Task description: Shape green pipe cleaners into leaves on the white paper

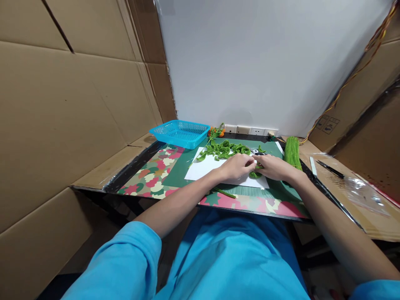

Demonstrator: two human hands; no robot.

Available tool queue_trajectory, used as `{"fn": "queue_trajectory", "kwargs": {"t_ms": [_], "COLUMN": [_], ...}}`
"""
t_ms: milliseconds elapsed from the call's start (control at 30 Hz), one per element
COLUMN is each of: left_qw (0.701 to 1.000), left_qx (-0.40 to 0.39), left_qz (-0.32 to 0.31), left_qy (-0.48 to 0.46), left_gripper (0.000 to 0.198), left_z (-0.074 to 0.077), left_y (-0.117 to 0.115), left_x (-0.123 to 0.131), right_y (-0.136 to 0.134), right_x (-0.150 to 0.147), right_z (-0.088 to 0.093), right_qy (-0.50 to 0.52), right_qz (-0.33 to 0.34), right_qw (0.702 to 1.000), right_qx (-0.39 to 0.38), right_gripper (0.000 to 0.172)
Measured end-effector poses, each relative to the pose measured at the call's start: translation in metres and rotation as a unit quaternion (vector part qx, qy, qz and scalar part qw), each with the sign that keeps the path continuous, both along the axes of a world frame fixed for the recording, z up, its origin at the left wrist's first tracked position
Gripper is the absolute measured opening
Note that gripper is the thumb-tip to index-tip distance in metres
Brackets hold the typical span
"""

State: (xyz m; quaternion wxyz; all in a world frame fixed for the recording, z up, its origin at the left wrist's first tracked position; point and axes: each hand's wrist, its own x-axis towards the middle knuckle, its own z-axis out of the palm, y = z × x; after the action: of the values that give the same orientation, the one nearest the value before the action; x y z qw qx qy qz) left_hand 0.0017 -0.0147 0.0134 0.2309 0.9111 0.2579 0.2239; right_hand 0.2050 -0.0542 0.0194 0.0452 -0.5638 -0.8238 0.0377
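Note:
My left hand (238, 166) and my right hand (270, 166) meet over a white sheet (204, 168) on the green mat (183, 160). Both have their fingers curled round a green pipe cleaner piece (255, 174) that shows between and just below them. A pile of bent green pipe cleaners (226, 149) lies just beyond my hands. Small scissors (258, 151) rest behind my right hand. One loose green pipe cleaner (225, 193) lies on the mat below my left wrist.
A blue plastic basket (180, 132) stands at the back left. A bundle of straight green pipe cleaners (292, 152) lies at the right. Orange-tipped stems (216, 133) sit by the wall sockets. Cardboard walls flank the table; a clear bag (364, 192) lies at right.

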Motion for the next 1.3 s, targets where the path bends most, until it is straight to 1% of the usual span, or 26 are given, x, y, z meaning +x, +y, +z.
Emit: {"fn": "queue_trajectory", "kwargs": {"t_ms": [167, 333, 467, 600, 733, 1067, 1300], "left_qw": [1.000, 1.000, 0.998, 0.995, 0.990, 0.986, 0.986], "left_qx": [0.002, 0.001, -0.001, 0.000, -0.007, -0.014, -0.018], "left_qz": [-0.004, 0.018, 0.028, 0.060, 0.086, 0.103, 0.105], "left_qy": [-0.005, -0.024, -0.050, -0.084, -0.110, -0.132, -0.127], "left_gripper": [0.036, 0.034, 0.032, 0.035, 0.034, 0.034, 0.033], "left_z": [-0.0009, 0.0000, 0.0016, 0.0026, 0.0035, 0.0076, 0.0080], "left_y": [0.0005, 0.0011, 0.0019, 0.0037, 0.0050, 0.0034, 0.0033], "left_x": [0.0002, 0.0014, 0.0022, 0.0038, 0.0051, 0.0051, 0.0051], "right_y": [0.0000, -0.0001, 0.0005, 0.0026, 0.0044, 0.0013, -0.0006], "right_x": [-0.0001, -0.0011, -0.0014, -0.0007, -0.0005, -0.0038, -0.0053], "right_z": [0.0001, 0.0007, 0.0000, -0.0026, -0.0046, -0.0012, 0.0015], "right_qy": [-0.001, -0.006, -0.011, -0.011, -0.009, -0.013, -0.018], "right_qz": [0.000, -0.005, -0.008, -0.010, -0.016, -0.026, -0.031], "right_qw": [1.000, 1.000, 1.000, 1.000, 1.000, 0.999, 0.999], "right_qx": [0.000, -0.002, 0.000, 0.009, 0.020, 0.020, 0.014], "right_gripper": [0.019, 0.023, 0.032, 0.025, 0.027, 0.037, 0.038]}}
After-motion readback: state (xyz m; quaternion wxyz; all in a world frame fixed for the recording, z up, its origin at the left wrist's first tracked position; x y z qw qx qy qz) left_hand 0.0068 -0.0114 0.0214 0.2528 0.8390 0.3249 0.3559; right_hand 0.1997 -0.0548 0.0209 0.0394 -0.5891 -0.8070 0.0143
